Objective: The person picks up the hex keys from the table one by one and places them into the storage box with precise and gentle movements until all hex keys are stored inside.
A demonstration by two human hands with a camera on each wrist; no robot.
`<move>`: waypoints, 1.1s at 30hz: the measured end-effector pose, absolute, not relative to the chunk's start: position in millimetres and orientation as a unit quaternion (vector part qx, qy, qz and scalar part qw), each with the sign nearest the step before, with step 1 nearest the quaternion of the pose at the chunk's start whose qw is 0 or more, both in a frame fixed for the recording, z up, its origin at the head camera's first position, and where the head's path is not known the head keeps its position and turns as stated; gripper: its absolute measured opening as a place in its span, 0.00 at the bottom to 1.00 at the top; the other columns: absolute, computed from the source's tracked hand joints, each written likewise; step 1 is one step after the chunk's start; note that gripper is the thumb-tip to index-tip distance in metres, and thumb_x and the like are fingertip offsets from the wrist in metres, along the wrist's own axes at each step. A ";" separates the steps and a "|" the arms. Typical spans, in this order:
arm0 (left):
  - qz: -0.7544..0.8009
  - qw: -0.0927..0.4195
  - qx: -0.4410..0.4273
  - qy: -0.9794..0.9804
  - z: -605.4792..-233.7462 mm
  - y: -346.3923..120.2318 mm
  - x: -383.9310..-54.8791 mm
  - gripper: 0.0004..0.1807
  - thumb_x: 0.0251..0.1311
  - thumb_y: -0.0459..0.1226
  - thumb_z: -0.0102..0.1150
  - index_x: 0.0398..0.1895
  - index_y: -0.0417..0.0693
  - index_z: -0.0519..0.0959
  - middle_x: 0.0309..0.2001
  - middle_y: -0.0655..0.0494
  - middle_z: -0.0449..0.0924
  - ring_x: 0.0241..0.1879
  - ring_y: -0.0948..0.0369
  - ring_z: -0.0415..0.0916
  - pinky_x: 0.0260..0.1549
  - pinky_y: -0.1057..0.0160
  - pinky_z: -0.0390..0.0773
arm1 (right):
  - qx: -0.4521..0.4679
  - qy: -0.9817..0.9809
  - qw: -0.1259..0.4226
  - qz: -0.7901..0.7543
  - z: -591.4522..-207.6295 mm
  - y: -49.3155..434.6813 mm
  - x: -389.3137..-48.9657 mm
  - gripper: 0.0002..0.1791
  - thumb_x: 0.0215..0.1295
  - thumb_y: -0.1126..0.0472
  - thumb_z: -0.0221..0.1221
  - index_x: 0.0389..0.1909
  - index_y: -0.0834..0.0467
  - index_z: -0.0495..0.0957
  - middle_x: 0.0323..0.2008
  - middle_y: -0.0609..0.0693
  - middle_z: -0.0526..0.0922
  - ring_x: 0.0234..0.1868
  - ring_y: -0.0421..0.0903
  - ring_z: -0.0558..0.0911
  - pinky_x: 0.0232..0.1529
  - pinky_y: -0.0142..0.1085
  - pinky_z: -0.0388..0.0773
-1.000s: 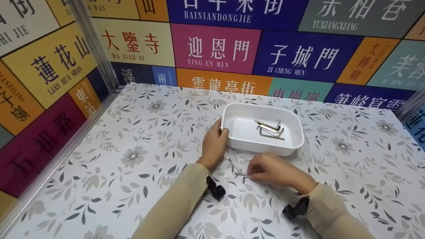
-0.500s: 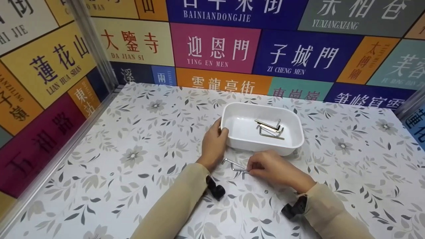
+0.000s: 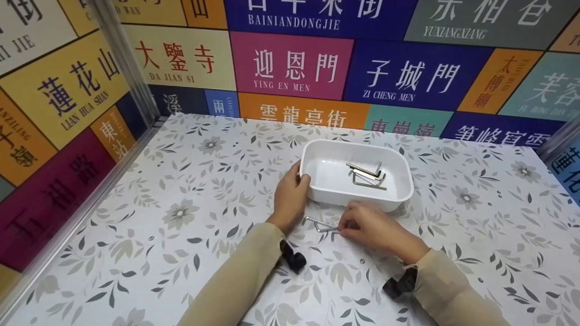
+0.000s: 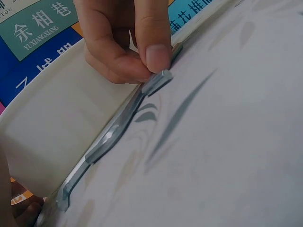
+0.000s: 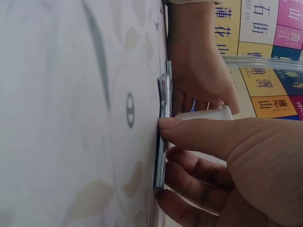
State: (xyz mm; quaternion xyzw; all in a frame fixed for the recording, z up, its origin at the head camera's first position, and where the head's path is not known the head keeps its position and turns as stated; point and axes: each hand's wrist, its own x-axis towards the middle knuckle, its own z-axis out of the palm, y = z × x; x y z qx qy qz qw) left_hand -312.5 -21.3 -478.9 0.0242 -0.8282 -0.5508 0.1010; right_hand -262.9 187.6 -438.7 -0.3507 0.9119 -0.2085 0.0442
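A white plastic box (image 3: 312, 192) stands on the patterned table. My left hand (image 3: 290, 198) grips its left end, thumb at the rim and fingers outside. In front of the box lie a few silver hex keys (image 3: 317, 224), close together and overlapping. My right hand (image 3: 372, 227) pinches the right part of these between thumb and fingers. From the left wrist, the right hand (image 4: 125, 42) is at the upper end of the hex keys (image 4: 111, 137). In the right wrist view, its thumb (image 5: 173, 125) presses along a hex key (image 5: 160, 168). How many it holds is unclear.
Inside the box, several brass-coloured and silver hex keys (image 3: 368, 175) lie in a loose pile toward the right. Printed wall panels (image 3: 294, 65) enclose the table at the back and left. Black wrist cameras (image 3: 293, 258) sit at both cuffs.
The silver hex keys have swung from a spread angle to lying nearly in line. My right hand has shifted slightly toward the box. The left hand keeps its hold on the box.
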 end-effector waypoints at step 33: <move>-0.544 0.109 0.022 -0.832 -478.9 -21.8 -313.2 0.30 0.67 0.44 0.46 0.74 0.55 0.68 0.67 0.52 0.78 0.66 0.56 0.75 0.69 0.55 0.71 | -0.360 0.908 0.050 -0.208 -441.2 182.5 -261.4 0.03 0.60 0.62 0.66 0.34 0.51 0.87 0.30 0.41 0.83 0.32 0.35 0.77 0.37 0.31 0.77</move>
